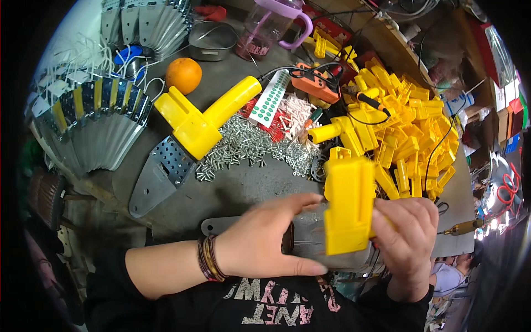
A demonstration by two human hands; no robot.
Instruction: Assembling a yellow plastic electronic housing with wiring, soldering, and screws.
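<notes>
A yellow plastic housing point(349, 202) stands upright in the grip of my right hand point(406, 229), held by its right edge over the near side of the table. To its left, my left hand point(264, 235) has thumb and fingers spread wide and holds nothing. A grey metal plate point(214, 226) lies partly hidden beneath my left hand. Farther left rests a yellow-handled tool body point(202, 124) joined to a metal blade with many holes point(166, 171). Beyond my hands spreads a heap of silver screws point(235, 146), with small nuts point(296, 157) at its right.
Loose yellow plastic parts point(409, 133) are piled at the right. Fanned metal blades point(91, 124) stand at the left, near an orange point(183, 75). Farther back are a metal bowl point(212, 41), a purple-handled cup point(265, 33) and an orange power strip point(314, 83) with black cables.
</notes>
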